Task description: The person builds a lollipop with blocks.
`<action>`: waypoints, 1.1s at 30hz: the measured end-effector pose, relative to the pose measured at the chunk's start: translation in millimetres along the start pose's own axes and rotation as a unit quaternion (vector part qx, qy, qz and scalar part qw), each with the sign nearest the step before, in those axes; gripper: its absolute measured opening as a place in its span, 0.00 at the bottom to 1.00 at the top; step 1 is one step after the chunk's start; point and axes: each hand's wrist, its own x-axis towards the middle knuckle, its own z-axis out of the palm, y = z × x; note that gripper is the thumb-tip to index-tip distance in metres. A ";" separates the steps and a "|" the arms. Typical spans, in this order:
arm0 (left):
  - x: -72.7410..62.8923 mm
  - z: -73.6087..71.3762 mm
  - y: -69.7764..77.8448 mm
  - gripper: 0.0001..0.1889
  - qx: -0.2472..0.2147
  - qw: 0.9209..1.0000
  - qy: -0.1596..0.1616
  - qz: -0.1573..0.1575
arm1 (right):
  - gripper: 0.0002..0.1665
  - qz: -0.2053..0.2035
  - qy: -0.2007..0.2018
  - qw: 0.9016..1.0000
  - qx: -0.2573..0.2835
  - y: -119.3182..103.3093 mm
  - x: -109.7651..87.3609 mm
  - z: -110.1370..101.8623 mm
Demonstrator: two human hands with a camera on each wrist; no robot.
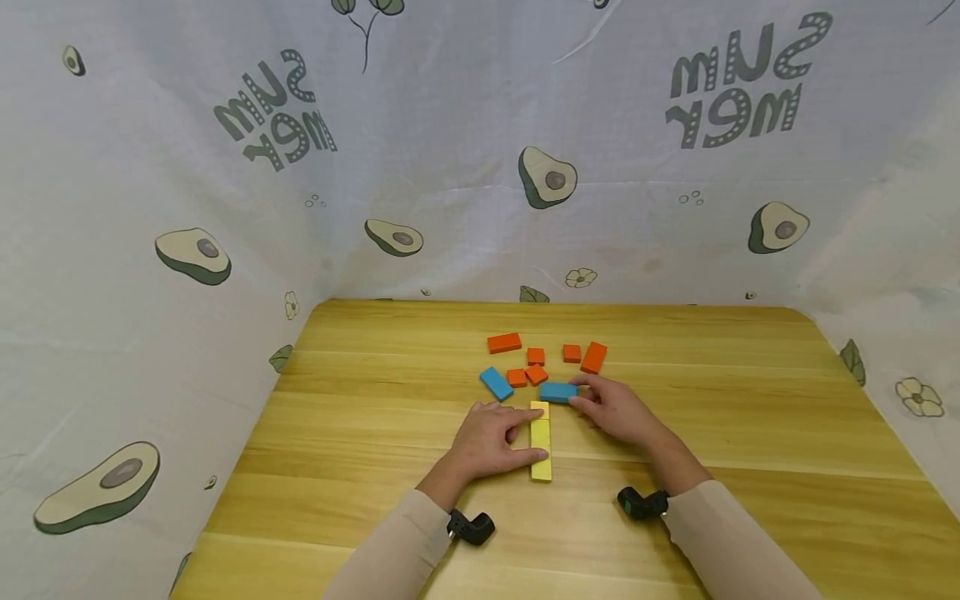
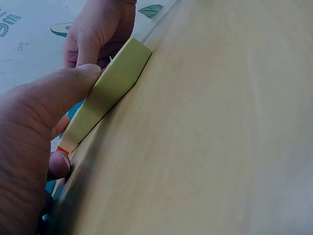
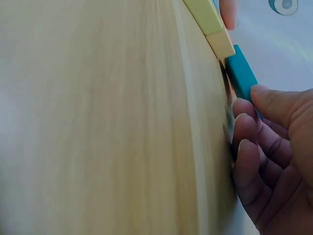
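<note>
On the wooden table, a long yellow block [image 1: 540, 450] and a small yellow block [image 1: 539, 407] lie end to end in one line. My left hand [image 1: 483, 442] comes from the left, its outstretched index fingertip on the small yellow block and its thumb tip [image 2: 91, 69] at the edge of the long one. A blue block [image 1: 555, 392] lies crosswise just past the small yellow block. With thumb and fingers, my right hand [image 1: 613, 408] pinches the right end of this blue block; its lower fingers are loosely bent in the right wrist view.
Another blue block [image 1: 497, 383] lies slanted to the left. Beyond it are several orange-red blocks, among them a long one [image 1: 504, 342], another long one [image 1: 594, 357] and a small one [image 1: 536, 374]. A printed cloth [image 1: 465, 192] hangs behind the table's far edge.
</note>
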 end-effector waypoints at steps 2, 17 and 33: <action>0.2 0.7 -0.7 0.33 0.001 1.000 0.001 0.000 | 0.23 -0.001 -0.005 1.000 -0.009 -2.6 3.3 1.2; 0.3 0.1 -0.9 0.33 0.005 1.000 0.004 0.003 | 0.20 -0.031 -0.009 0.998 -0.061 -11.5 15.1 11.0; 0.8 -1.8 0.3 0.33 0.006 1.000 -0.005 -0.007 | 0.20 -0.038 -0.005 0.996 -0.081 -13.7 14.0 12.8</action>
